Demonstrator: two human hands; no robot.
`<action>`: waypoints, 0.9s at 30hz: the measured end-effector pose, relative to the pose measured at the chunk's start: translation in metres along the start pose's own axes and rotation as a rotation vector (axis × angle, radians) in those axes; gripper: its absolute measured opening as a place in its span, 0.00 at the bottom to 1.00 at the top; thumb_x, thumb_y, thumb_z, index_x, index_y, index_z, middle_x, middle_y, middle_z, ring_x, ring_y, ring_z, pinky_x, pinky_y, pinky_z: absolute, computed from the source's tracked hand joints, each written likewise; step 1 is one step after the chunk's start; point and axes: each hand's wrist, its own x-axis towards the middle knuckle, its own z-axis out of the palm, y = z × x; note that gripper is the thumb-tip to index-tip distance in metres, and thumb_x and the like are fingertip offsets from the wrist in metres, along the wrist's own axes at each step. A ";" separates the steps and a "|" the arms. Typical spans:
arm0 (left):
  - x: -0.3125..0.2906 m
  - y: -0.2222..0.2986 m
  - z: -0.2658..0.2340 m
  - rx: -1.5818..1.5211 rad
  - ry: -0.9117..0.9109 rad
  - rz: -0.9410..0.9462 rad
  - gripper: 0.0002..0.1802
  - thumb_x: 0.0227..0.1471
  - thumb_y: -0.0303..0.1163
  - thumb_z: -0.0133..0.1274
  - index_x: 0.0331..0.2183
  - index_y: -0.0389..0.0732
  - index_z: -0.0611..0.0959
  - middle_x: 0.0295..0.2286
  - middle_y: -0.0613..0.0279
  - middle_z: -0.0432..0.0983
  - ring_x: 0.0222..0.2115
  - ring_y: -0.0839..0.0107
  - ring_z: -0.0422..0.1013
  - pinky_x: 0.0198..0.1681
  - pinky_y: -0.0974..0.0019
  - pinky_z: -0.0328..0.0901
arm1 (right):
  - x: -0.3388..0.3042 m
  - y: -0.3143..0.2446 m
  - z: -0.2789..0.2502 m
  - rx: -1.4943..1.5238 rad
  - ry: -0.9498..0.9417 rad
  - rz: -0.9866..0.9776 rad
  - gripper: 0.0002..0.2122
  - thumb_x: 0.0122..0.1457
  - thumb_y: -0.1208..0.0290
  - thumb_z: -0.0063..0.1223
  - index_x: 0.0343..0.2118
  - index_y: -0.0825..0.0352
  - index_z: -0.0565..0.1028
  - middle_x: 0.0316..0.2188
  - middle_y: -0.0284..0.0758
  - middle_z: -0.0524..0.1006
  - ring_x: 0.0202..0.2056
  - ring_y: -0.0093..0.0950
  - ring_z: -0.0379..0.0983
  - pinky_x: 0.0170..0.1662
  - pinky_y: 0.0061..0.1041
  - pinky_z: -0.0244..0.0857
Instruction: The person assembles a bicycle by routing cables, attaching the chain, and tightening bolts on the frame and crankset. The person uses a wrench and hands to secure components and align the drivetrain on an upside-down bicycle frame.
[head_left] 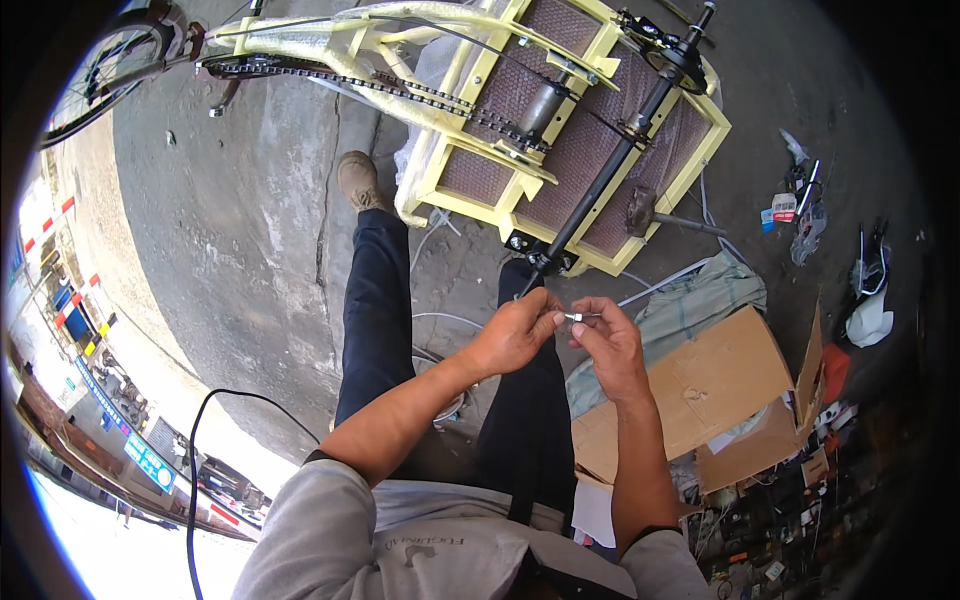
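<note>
My left hand [512,333] is closed, its thumb and fingertips pinching a small silver metal piece [575,317] that looks like a nut. From the other side, my right hand [611,347] pinches the same piece between thumb and fingers. Just beyond my left hand is the near end of a long black axle [603,178], which lies across an upturned pale yellow cargo-trike frame [436,190]. A chain [430,97] runs along the frame to a silver cylinder [545,110]. On the frame's mesh panel rests a hammer [642,210], its handle pointing right.
Right of my legs lies an opened cardboard box [700,385], with a greenish woven sack [690,300] behind it. Bagged parts [808,225] and a white-wrapped piece [868,318] lie on the floor farther right. A wheel [110,80] shows at the far left.
</note>
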 end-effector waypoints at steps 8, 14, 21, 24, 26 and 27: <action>0.023 0.004 -0.090 -0.318 -0.169 -0.203 0.14 0.61 0.38 0.48 0.36 0.34 0.75 0.24 0.64 0.70 0.25 0.77 0.65 0.30 0.70 0.63 | 0.047 -0.035 0.082 -0.256 0.116 0.143 0.12 0.62 0.65 0.50 0.38 0.71 0.73 0.25 0.32 0.75 0.23 0.18 0.70 0.24 0.18 0.65; 0.029 0.006 -0.156 -0.365 -0.154 -0.291 0.14 0.61 0.37 0.47 0.35 0.35 0.76 0.23 0.67 0.69 0.24 0.80 0.63 0.27 0.73 0.61 | 0.074 -0.041 0.139 -0.060 0.037 -0.068 0.10 0.57 0.80 0.50 0.42 0.72 0.70 0.30 0.28 0.73 0.28 0.12 0.67 0.32 0.14 0.62; 0.042 -0.006 -0.172 -0.454 -0.102 -0.288 0.13 0.61 0.37 0.47 0.35 0.35 0.75 0.22 0.68 0.67 0.22 0.80 0.61 0.25 0.73 0.59 | 0.104 -0.053 0.150 -0.237 0.165 0.153 0.14 0.63 0.62 0.48 0.40 0.71 0.72 0.27 0.32 0.75 0.26 0.19 0.71 0.28 0.19 0.67; 0.052 -0.013 -0.160 -0.455 -0.082 -0.315 0.14 0.61 0.37 0.47 0.36 0.35 0.75 0.21 0.69 0.66 0.22 0.81 0.60 0.24 0.74 0.57 | 0.114 -0.046 0.136 -0.247 0.155 0.272 0.10 0.60 0.68 0.52 0.37 0.71 0.73 0.26 0.32 0.74 0.25 0.19 0.71 0.28 0.19 0.66; 0.062 -0.022 -0.153 -0.457 -0.103 -0.302 0.14 0.61 0.38 0.47 0.36 0.35 0.75 0.21 0.69 0.65 0.21 0.81 0.59 0.23 0.75 0.56 | 0.121 -0.033 0.124 -0.262 0.134 0.057 0.07 0.57 0.73 0.53 0.35 0.71 0.72 0.27 0.32 0.74 0.26 0.19 0.70 0.29 0.19 0.65; 0.066 -0.028 -0.148 -0.457 -0.112 -0.311 0.14 0.61 0.39 0.47 0.36 0.35 0.75 0.20 0.70 0.65 0.21 0.81 0.58 0.23 0.75 0.56 | 0.124 -0.025 0.117 -0.297 0.145 0.004 0.07 0.55 0.76 0.54 0.34 0.71 0.72 0.28 0.33 0.74 0.26 0.19 0.70 0.30 0.19 0.65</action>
